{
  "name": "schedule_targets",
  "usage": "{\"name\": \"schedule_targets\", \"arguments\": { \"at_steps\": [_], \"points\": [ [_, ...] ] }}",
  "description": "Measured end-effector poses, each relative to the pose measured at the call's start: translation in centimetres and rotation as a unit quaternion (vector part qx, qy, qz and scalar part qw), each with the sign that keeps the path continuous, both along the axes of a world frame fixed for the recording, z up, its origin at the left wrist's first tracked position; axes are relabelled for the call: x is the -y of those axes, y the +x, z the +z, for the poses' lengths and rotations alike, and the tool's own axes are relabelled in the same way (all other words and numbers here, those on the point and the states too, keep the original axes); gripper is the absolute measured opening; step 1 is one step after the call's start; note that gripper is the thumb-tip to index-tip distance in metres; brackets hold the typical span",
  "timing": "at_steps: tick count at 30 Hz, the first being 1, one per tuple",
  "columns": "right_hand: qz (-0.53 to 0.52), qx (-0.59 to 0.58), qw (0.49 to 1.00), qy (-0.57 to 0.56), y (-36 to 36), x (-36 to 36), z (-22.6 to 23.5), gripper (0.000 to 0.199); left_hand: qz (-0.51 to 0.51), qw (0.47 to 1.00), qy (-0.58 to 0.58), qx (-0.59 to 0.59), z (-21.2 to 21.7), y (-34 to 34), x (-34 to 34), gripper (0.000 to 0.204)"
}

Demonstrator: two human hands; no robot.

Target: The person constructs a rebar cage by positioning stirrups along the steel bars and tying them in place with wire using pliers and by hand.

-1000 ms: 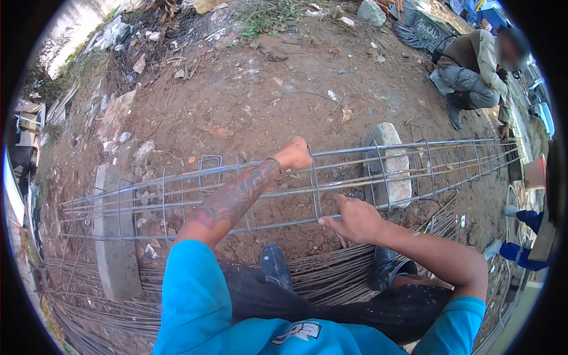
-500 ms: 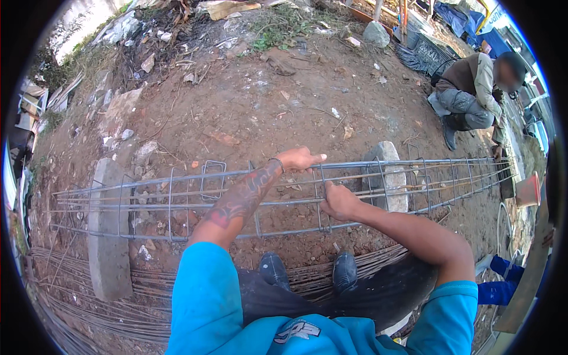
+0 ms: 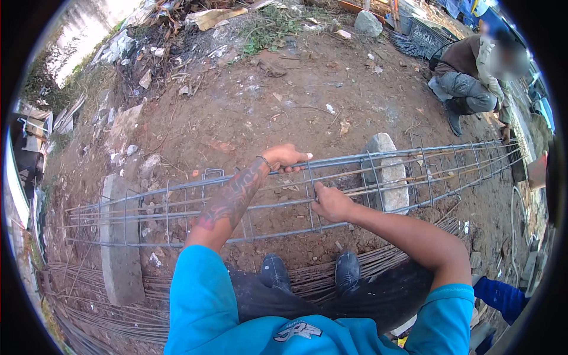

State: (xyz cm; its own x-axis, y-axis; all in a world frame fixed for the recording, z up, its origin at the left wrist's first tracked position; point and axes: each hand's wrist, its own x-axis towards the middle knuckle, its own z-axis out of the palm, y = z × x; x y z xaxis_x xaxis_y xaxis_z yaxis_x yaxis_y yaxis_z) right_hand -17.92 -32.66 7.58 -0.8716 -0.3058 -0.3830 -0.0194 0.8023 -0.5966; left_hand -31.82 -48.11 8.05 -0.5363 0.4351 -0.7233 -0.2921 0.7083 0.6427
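Note:
A long steel rebar cage [image 3: 271, 206], made of several lengthwise bars with square stirrups around them, stretches across in front of me. My left hand [image 3: 287, 157] is closed around the far top bar, beside a stirrup's corner. Nearer to me, my right hand [image 3: 332, 204] grips the near side of that same stirrup [image 3: 312, 184], its thumb up against the wire; the exact grip is partly hidden by the fingers. Under the cage stand two concrete blocks, one on the left [image 3: 122, 266] and one on the right [image 3: 392, 177].
At the cage's right end a co-worker [image 3: 467, 74] crouches with a hand [image 3: 504, 135] on the bars. Bundled loose rods [image 3: 157, 281] lie on the soil around my boots [image 3: 347, 272]. A dark crate [image 3: 432, 40], a rock [image 3: 368, 23] and scattered debris lie farther off.
Both my hands have shifted slightly left in the picture, keeping their grip. The view has turned a little, so the cage's right end appears higher and its left end lower.

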Motion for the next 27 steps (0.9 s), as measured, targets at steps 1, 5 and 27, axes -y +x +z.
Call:
{"name": "schedule_targets", "arguments": {
  "at_steps": [1, 5, 27],
  "points": [
    [0.015, 0.016, 1.000, 0.003, -0.2, -0.1, 0.4, 0.034, 0.001, 1.000, -0.006, -0.003, 0.0, -0.1, 0.0, 0.044],
    [0.060, 0.022, 0.998, 0.024, -1.2, -1.4, 5.2, 0.039, -0.006, 1.000, -0.005, -0.013, -0.1, -0.3, -0.2, 0.043],
    [-0.655, -0.020, 0.755, -0.026, 36.2, -21.1, -11.0, 0.025, 0.059, 0.997, -0.031, -0.034, -0.3, 0.4, -1.6, 0.040]
  ]
}}
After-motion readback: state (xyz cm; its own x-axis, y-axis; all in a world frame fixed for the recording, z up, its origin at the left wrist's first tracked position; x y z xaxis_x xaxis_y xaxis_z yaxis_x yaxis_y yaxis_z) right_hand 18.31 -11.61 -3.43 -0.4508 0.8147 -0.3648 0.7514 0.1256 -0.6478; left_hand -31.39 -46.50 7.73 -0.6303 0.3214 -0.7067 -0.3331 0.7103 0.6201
